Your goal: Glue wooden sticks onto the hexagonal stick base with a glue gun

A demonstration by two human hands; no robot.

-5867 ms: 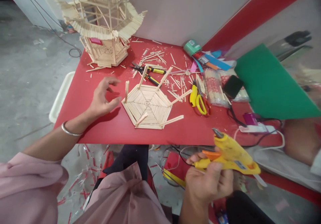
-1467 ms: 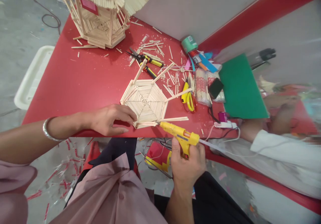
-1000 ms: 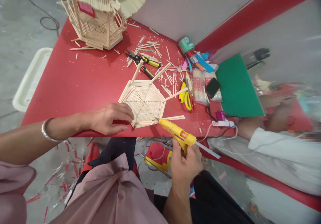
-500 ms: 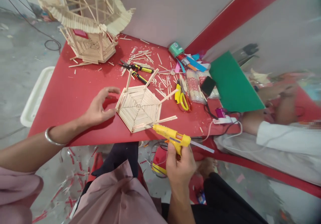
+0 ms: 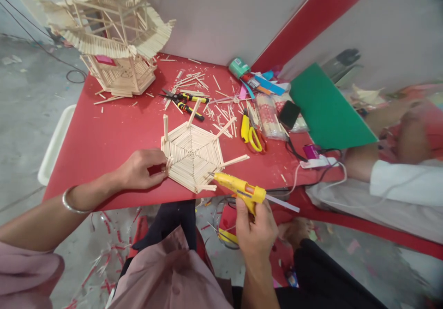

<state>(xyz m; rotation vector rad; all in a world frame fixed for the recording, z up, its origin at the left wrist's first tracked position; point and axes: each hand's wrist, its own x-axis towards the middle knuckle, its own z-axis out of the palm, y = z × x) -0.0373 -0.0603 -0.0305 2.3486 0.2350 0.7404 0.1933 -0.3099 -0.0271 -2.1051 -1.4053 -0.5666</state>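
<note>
The stick hexagon (image 5: 192, 150), a flat panel of thin wooden sticks laid in rings, lies on the red table (image 5: 110, 143) by its near edge, with short paired-stick posts (image 5: 194, 113) at its corners. It is probably light and stiff, with little slip to its dry wood, but fragile where each post meets the panel. The rim between two corners looks the safest hold; a post should be taken low and gently, since a sideways pull could snap its joint.

At the hexagon's left corner, the left hand (image 5: 141, 168) has thumb and fingertips drawn together, pinching the post there. To the hexagon's lower right, the right hand (image 5: 256, 228) has its fingers wrapped around the grip of a yellow glue gun (image 5: 238, 187). The nozzle points at the hexagon's near right side; whether it touches, I cannot tell.

Just beyond the hexagon lie black-and-yellow cutters (image 5: 187, 100) and scattered stick pieces (image 5: 194, 80). To its right are yellow-handled scissors (image 5: 249, 133), then wrapped stick bundles (image 5: 268, 115) and a green board (image 5: 328, 106). Farther beyond it, to the left, stands a tiered stick pagoda (image 5: 117, 46).
</note>
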